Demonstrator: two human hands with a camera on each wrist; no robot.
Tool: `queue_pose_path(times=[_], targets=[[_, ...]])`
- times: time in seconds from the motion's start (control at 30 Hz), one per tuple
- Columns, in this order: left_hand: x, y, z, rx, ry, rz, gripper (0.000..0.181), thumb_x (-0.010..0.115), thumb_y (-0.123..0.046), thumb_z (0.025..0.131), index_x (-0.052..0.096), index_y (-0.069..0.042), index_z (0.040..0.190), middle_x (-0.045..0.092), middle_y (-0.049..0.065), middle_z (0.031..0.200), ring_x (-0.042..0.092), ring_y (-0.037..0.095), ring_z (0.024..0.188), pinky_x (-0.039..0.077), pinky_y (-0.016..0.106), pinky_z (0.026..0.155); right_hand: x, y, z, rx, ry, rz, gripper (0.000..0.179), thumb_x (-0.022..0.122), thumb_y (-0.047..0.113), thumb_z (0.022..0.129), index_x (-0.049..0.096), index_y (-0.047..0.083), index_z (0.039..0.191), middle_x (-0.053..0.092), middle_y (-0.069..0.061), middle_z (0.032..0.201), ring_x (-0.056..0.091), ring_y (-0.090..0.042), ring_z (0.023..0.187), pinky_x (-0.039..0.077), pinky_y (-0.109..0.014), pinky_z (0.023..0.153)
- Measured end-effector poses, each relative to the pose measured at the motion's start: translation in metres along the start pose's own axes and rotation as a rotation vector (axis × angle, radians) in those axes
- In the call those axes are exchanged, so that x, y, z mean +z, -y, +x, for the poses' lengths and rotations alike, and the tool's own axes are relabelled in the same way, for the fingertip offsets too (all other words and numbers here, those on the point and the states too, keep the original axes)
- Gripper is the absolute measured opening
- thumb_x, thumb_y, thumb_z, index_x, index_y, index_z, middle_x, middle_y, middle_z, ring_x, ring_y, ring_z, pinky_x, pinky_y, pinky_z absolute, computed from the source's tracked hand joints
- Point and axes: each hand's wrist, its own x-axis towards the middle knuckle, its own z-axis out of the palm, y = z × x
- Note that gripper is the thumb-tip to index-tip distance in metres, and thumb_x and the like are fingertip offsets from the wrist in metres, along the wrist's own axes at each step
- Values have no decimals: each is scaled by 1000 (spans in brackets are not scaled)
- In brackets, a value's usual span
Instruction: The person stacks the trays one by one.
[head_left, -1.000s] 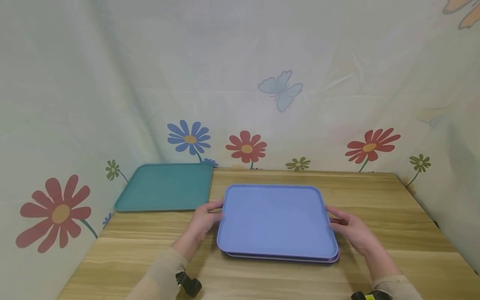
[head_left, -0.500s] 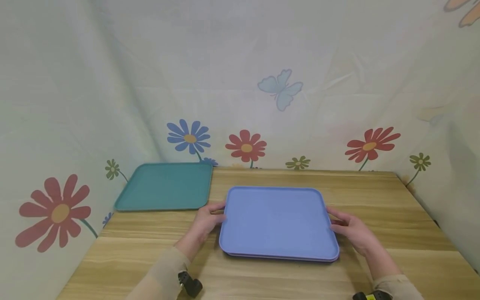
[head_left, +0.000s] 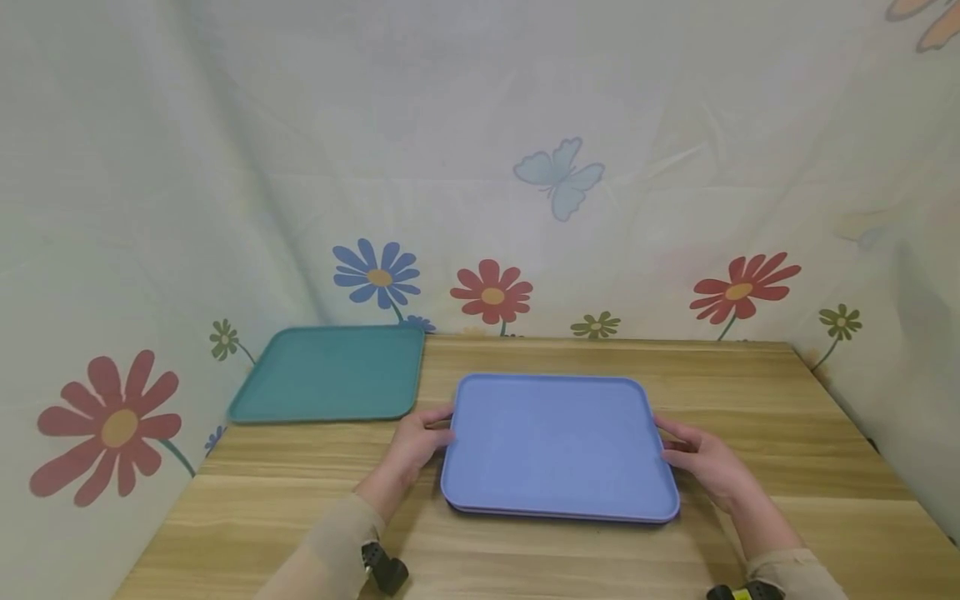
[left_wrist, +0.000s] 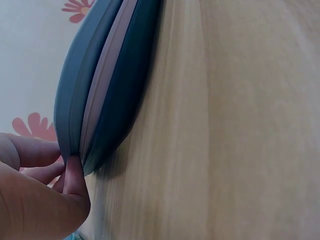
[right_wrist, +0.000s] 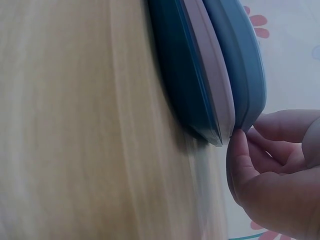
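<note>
A periwinkle-blue rectangular tray [head_left: 558, 442] lies on top of a stack on the table. Below it the left wrist view shows a pale pink tray [left_wrist: 106, 75] and, lowest, a dark blue-green tray [left_wrist: 131, 75]. My left hand [head_left: 408, 446] pinches the blue tray's left rim between thumb and fingers. On the opposite side, my right hand [head_left: 708, 467] pinches its right rim. From the right wrist view, the pink tray [right_wrist: 212, 75] sits close under the blue one, beside the right fingertips. The lower trays are mostly hidden from above.
A teal tray [head_left: 337, 371] lies flat at the table's back left corner, near my left hand. The wood-grain table [head_left: 570, 554] ends against a white curtain [head_left: 450, 125] printed with flowers and butterflies.
Both hands have shifted the blue tray slightly right and toward me. Its front edge now covers more of the trays below. The teal tray has stayed in place.
</note>
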Motion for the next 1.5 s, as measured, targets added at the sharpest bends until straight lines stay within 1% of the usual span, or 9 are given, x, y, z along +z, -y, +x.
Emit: queue_pose_path(times=[0.17, 0.37, 0.67, 0.8, 0.9, 0.93, 1.03, 1.13, 1.5], targets=[[1, 2, 2, 12, 3, 27, 48, 62, 12, 84, 59, 7, 132, 58, 26, 132, 62, 29, 106, 55, 37, 86, 1, 0, 0, 3, -11, -4, 58, 61, 1, 95, 37, -6, 148, 38, -34, 147, 51, -35, 122, 45, -15, 85], [1, 4, 4, 16, 3, 34, 48, 62, 11, 84, 59, 5, 132, 59, 25, 131, 62, 26, 104, 55, 37, 86, 1, 0, 1, 18, -25, -31, 56, 61, 1, 96, 39, -5, 147, 45, -33, 141, 51, -34, 119, 46, -16, 83], [0, 5, 3, 34, 7, 56, 48, 63, 11, 84, 59, 6, 132, 57, 25, 134, 60, 29, 109, 55, 37, 87, 1, 0, 3, 21, -29, -53, 56, 61, 2, 96, 39, -5, 147, 43, -33, 142, 50, -36, 121, 46, -16, 84], [0, 5, 2, 43, 8, 72, 48, 63, 11, 84, 59, 6, 132, 58, 24, 133, 61, 28, 107, 55, 37, 86, 1, -1, 4, 31, -28, -70, 56, 60, 2, 96, 39, -3, 148, 43, -33, 143, 48, -37, 123, 47, -25, 91], [0, 5, 2, 44, 6, 88, 49, 65, 12, 84, 59, 6, 132, 59, 25, 131, 63, 27, 102, 56, 36, 84, 1, -1, 4, 34, -31, -73, 56, 60, 2, 96, 40, -4, 148, 43, -33, 142, 48, -38, 124, 47, -27, 93], [0, 5, 2, 42, 7, 91, 49, 65, 12, 84, 58, 6, 132, 59, 25, 131, 64, 26, 101, 56, 36, 84, 1, -1, 4, 33, -32, -71, 56, 60, 1, 96, 40, -4, 147, 44, -33, 142, 48, -38, 124, 47, -27, 92], [0, 6, 2, 36, 13, 98, 50, 66, 12, 84, 58, 7, 132, 59, 25, 131, 65, 26, 99, 56, 36, 84, 2, -1, 4, 25, -35, -59, 56, 61, 1, 95, 40, -5, 147, 44, -33, 142, 48, -38, 123, 46, -18, 86], [0, 6, 3, 36, 17, 104, 50, 66, 12, 83, 58, 7, 132, 59, 25, 131, 66, 26, 97, 56, 36, 84, 2, 0, 4, 19, -37, -50, 56, 61, -1, 95, 40, -6, 146, 45, -34, 141, 49, -38, 122, 46, -15, 84], [1, 8, 4, 39, 15, 105, 50, 65, 13, 83, 58, 6, 132, 61, 24, 128, 66, 22, 91, 56, 32, 79, 3, 1, 3, 15, -40, -48, 55, 60, -2, 95, 40, -7, 145, 45, -34, 140, 49, -39, 123, 46, -15, 84]])
